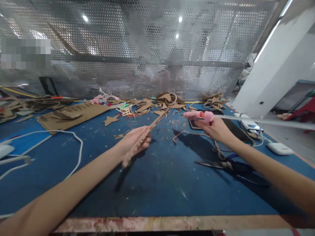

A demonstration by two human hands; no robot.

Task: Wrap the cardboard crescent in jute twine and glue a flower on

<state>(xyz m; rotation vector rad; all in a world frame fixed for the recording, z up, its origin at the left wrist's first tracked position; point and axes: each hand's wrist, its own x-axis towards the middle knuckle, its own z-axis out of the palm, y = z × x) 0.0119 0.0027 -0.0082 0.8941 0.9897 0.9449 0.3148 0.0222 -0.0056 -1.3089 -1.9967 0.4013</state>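
My left hand is closed around a thin brown piece, seen nearly edge-on, with a bumpy, cord-like edge. It is held tilted above the blue table, its near end blurred. In my right hand is a pink hot glue gun, its nozzle pointing left toward the brown piece but apart from it. A long whitish glue stick sticks out of its back. Brown twine lies under my right wrist. Beside it, partly under my right forearm, are black scissors.
Cardboard scraps and a cardboard star lie toward the back. A cardboard sheet is at the left, near a white cable. At the right sit a white device and a white case. A perforated metal screen stands behind.
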